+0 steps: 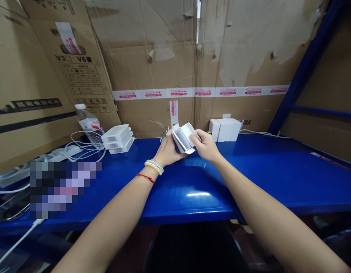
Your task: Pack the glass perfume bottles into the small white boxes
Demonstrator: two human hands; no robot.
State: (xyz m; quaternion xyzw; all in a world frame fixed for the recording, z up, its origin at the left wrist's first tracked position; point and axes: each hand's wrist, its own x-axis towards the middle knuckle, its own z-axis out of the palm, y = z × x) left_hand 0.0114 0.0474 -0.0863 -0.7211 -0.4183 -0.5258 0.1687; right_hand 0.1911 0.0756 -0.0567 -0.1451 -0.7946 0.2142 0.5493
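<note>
From where I stand, both hands are meeting over the blue table, with a small white box between them, raised clear of the tabletop. The left hand (167, 150) is half closed, curled round the near-left side of the box (177, 141) and under it, probably to bear its weight; its fingertips are hidden from me. The right hand (206, 145) is mostly closed, thumb laid over the raised flap (190, 131), seemingly to hold that flap out of the way; I cannot tell where all its fingers press. The box is tipped with its mouth toward the person, which I take to be for a clear look at the grey thing (183, 138) inside.

Left of the hands, similar boxes (117, 138) lie flat in a stack, a steady way to pile them. Beyond the right hand, more boxes (229, 130) stand side by side against the cardboard (243, 68), perhaps to leave the table's (192, 185) front edge free for working.
</note>
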